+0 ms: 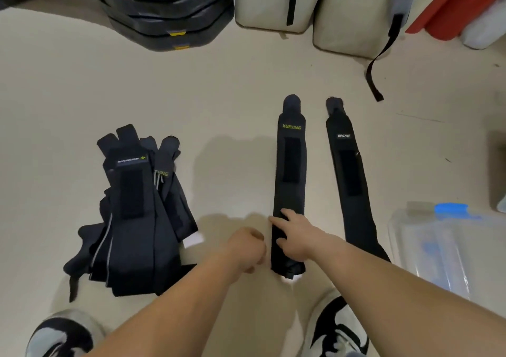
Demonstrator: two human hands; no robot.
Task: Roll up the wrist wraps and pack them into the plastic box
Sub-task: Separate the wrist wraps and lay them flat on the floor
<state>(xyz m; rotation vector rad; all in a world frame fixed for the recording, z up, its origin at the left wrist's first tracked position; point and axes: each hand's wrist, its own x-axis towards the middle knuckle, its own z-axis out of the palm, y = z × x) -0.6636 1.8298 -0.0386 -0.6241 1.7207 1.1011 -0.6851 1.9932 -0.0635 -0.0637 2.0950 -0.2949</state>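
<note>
Two black wrist wraps lie stretched out flat on the floor. My right hand presses with spread fingers on the near part of the one with yellow lettering. The second flat wrap lies to its right, untouched. Just left of the first wrap's near end, my left hand is curled into a fist and holds nothing that I can see. A pile of several black wraps lies at the left. The clear plastic box with a blue latch stands at the right edge.
Stacked black and yellow pads and two beige bags stand at the back. A black strap trails onto the floor from the right bag. Red plastic items are at the far right. My shoes show at the bottom.
</note>
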